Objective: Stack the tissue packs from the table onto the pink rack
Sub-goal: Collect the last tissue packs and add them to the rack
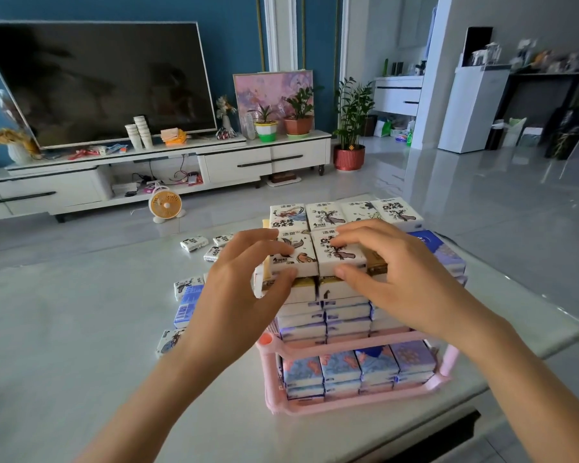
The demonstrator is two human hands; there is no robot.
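Bright soft daylight, glare on glossy floor [482, 202], bowed blurry edges.

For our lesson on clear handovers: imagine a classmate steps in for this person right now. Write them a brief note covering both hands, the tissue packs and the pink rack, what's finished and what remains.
Hands: left hand pinches the left white pack; right hand pinches the right white pack, both atop the stack.
Where: pink rack stands on the table; lower shelf holds blue packs, upper shelf is piled high.
Done: most packs stacked.
Left: seat these two, then gather the loose packs left of the rack.
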